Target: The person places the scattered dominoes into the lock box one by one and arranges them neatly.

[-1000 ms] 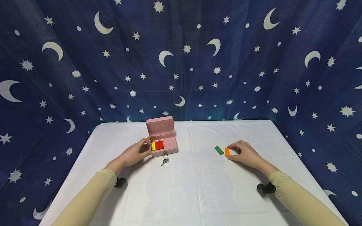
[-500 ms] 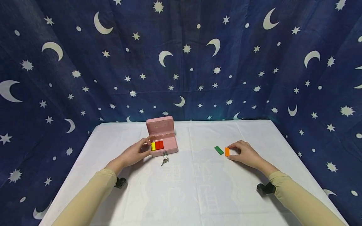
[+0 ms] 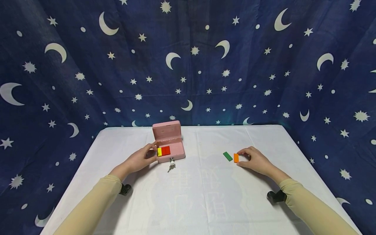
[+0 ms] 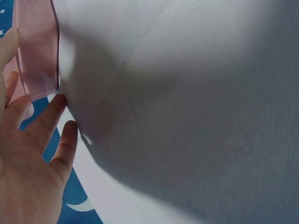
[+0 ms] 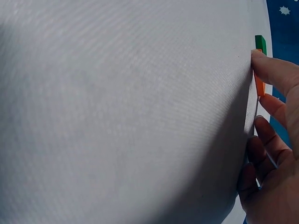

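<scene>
A pink cash box, lid raised, stands on the table left of centre. In it, against the left wall, lie a yellow block and red blocks side by side. My left hand grips the box's left end, thumb at the front corner and index finger farther back; the left wrist view shows more fingers spread beside the box wall. To the right, my right hand pinches an orange block between thumb and index finger, close over the cloth. Just left of it lies a green block.
Keys hang from the lock at the front of the box. White cloth covers the table, and a dark blue moon-and-star curtain rises behind its back edge and along both sides.
</scene>
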{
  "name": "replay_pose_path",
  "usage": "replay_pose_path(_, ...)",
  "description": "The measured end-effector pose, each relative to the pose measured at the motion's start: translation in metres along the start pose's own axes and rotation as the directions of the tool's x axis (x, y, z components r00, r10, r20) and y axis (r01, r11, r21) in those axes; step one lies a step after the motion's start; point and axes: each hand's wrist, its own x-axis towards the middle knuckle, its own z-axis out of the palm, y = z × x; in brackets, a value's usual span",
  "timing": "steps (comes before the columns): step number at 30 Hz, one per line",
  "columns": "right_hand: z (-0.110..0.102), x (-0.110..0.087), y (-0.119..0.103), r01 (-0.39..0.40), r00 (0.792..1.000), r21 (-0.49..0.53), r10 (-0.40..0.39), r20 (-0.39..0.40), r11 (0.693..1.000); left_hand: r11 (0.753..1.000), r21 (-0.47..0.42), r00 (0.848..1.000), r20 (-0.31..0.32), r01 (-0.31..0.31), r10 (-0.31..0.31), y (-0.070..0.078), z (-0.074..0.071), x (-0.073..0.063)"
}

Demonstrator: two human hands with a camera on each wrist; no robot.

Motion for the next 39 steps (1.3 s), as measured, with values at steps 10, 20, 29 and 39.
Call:
replay_pose_path(10, 0.001, 0.0012, 0.0019, -0.007, 1.0, -0.013, 0.007, 0.007, 1.0, 1.0, 0.003, 1.0, -0.011, -0.02, 0.02, -0.001, 0.0003, 0.0007)
replay_pose_path(20, 0.0014, 0.0014, 0.0031, -0.004, 1.0, -0.003, 0.004, 0.008, 1.0, 1.0, 0.001, 1.0, -0.008, -0.019, 0.019, -0.0005, 0.0, -0.0001)
replay_pose_path(29, 0.0013, 0.0017, 0.004, 0.016, 1.0, -0.011, -0.016, -0.005, 1.0, 1.0, 0.009, 0.999, -0.016, -0.028, 0.028, 0.0001, -0.0004, -0.0001)
replay_pose_path(39, 0.0013, 0.0011, 0.0034, 0.028, 1.0, -0.017, -0.028, -0.008, 0.999, 1.0, 0.018, 1.0, -0.007, -0.018, 0.018, -0.0009, -0.0008, 0.0014)
